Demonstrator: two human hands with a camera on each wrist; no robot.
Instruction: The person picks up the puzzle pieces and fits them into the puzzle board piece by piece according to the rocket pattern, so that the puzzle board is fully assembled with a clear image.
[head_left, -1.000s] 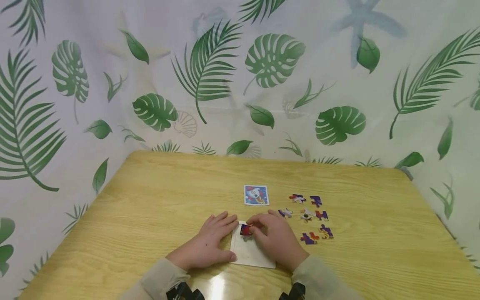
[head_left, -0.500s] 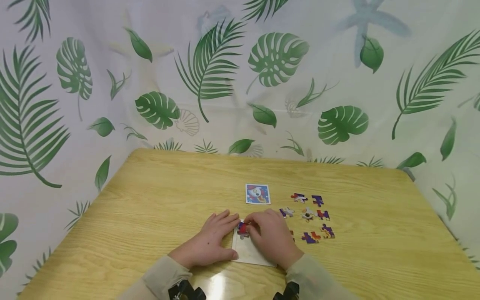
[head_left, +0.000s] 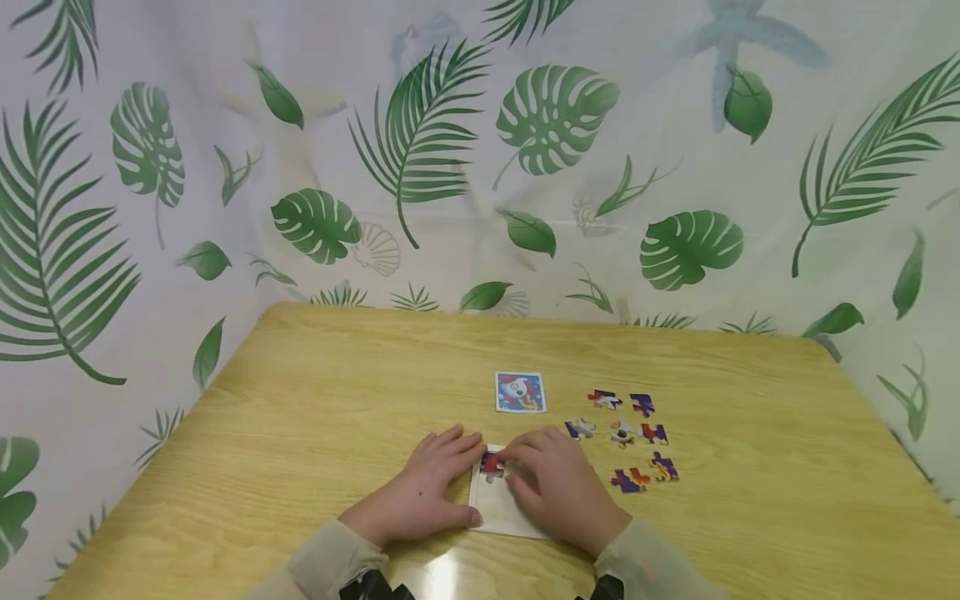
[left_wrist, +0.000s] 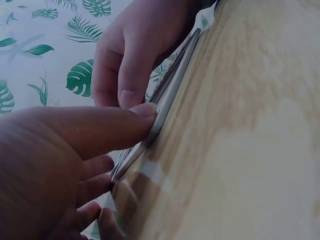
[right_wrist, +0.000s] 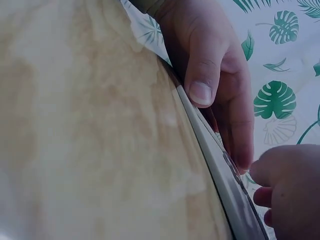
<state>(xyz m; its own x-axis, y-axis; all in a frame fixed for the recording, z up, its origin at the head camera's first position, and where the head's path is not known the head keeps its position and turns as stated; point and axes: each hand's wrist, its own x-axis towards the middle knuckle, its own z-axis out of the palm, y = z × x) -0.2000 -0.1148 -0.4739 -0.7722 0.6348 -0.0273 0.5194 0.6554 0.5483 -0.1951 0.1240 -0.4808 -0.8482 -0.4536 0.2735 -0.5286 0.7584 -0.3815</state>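
Observation:
A pale puzzle tray (head_left: 498,512) lies flat on the table between both hands. In its far left corner is a red and purple puzzle piece (head_left: 491,465), with a grey tab pointing toward me. My left hand (head_left: 431,492) rests along the tray's left side, fingers spread and thumb at the near left corner; its thumb (left_wrist: 122,125) meets the tray edge in the left wrist view. My right hand (head_left: 558,479) hovers over the tray's right half. Its index fingertip touches the piece's right side, and the thumb is apart from the piece.
Several loose puzzle pieces (head_left: 622,433) lie to the right of the right hand. A small picture card (head_left: 520,392) with a white rocket-like figure on blue sits beyond the tray. A leaf-print curtain (head_left: 450,167) hangs behind the wooden table (head_left: 337,375).
My right hand's fingers, earlier pinching the red and purple piece, now only touch its side, thumb drawn away. The piece lies in the tray's corner. The left hand keeps its place.

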